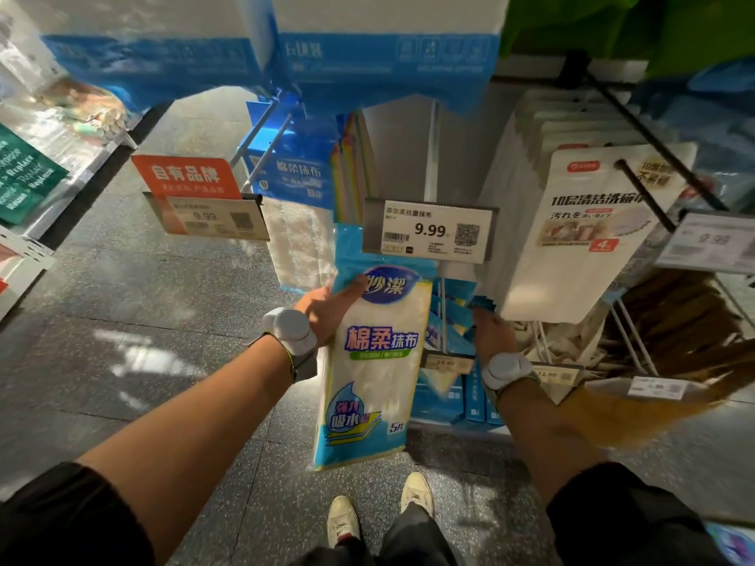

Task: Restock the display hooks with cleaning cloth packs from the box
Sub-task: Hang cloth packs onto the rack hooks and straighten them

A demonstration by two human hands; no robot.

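A blue, white and yellow cleaning cloth pack (369, 361) hangs upright in front of the display, its top just under the 9.99 price tag (429, 232). My left hand (331, 306) grips its upper left edge, thumb across the front. My right hand (492, 330) reaches in behind and to the right of the pack, touching blue packs (457, 316) on a lower hook; its fingers are mostly hidden. More blue cloth packs (300, 177) hang on the hook at upper left. No box is in view.
White cloth packs (580, 239) hang on black hooks (645, 194) at right. An orange-signed price tag (204, 206) sticks out at left. Large blue-and-white packs (367, 47) sit overhead. Brown goods (674, 320) fill the lower right. My shoes (380, 508) stand on grey floor.
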